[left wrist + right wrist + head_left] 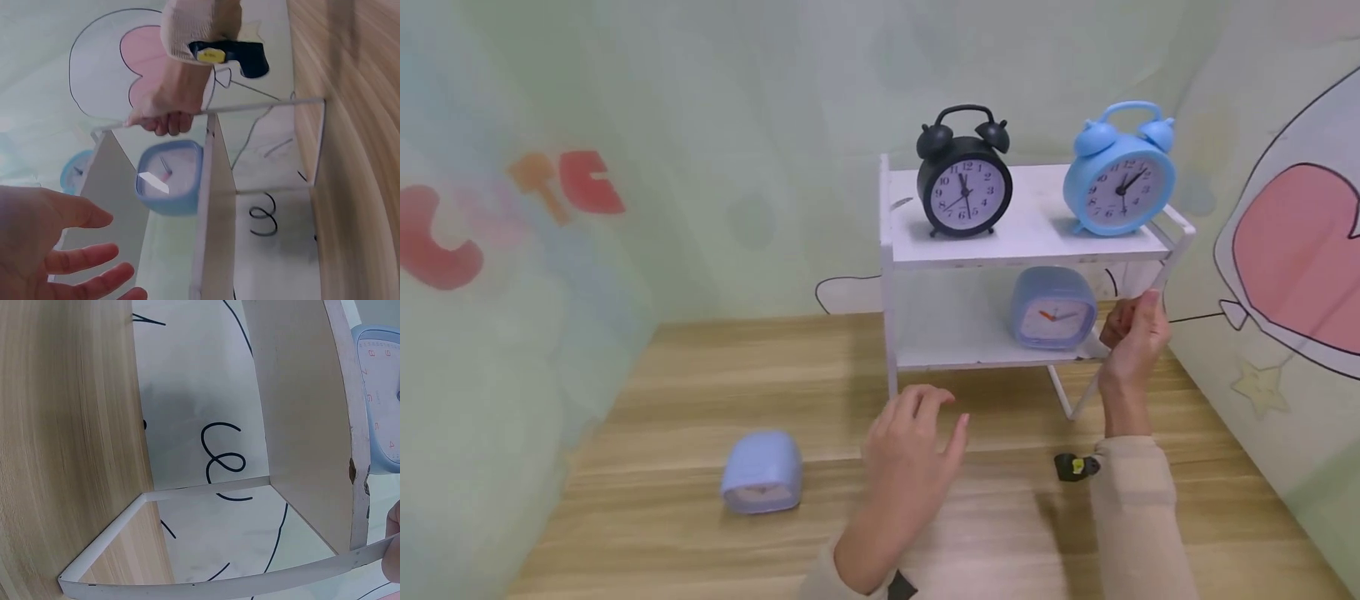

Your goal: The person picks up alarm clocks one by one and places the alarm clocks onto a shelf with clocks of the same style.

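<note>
My right hand grips the right front post of a small white two-tier shelf; in the right wrist view only its fingertips show at the edge. Beside that hand, a blue rounded-square clock stands on the lower tier. My left hand hovers before the shelf's left front leg, fingers spread and slightly bent, holding nothing. On the upper tier stand a black twin-bell alarm clock and a light-blue twin-bell alarm clock. Another pale-blue clock sits on the wooden surface, left of my left hand.
The shelf stands on a wood-grain surface, near the back wall and the right wall, which bears a printed pink heart. Legs raise the lower tier above the surface.
</note>
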The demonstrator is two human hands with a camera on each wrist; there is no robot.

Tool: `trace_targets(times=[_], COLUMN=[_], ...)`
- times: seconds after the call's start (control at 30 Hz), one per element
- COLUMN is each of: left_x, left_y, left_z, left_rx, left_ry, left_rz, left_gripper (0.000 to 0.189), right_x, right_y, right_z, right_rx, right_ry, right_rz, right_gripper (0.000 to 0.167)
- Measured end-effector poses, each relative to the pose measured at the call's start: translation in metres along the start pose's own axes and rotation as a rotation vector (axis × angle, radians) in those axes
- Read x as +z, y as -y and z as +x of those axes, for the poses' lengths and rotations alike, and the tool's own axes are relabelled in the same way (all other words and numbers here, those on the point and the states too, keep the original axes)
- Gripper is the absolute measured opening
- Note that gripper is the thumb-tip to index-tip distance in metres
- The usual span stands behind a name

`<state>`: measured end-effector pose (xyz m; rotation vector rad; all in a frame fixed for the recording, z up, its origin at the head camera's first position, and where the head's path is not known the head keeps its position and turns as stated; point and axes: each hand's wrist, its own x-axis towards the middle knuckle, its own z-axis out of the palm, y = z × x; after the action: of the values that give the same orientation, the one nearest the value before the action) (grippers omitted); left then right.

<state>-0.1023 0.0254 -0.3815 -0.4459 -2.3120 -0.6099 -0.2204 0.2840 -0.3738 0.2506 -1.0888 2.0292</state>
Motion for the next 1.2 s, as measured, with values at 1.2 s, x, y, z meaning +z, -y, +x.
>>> trace_targets(times=[1.2], left_x=[-0.071], left_y=[0.137], left_z=[-0.069], left_rx=[-0.673], left_ry=[0.376], left_rz=[0.289], left_gripper=[0.083], right_x=[0.001], right_y=[0.000], right_z=[-0.002], right_rx=[-0.031], right_ry=[0.028], right_rz=[0.032], right_gripper=[0.053])
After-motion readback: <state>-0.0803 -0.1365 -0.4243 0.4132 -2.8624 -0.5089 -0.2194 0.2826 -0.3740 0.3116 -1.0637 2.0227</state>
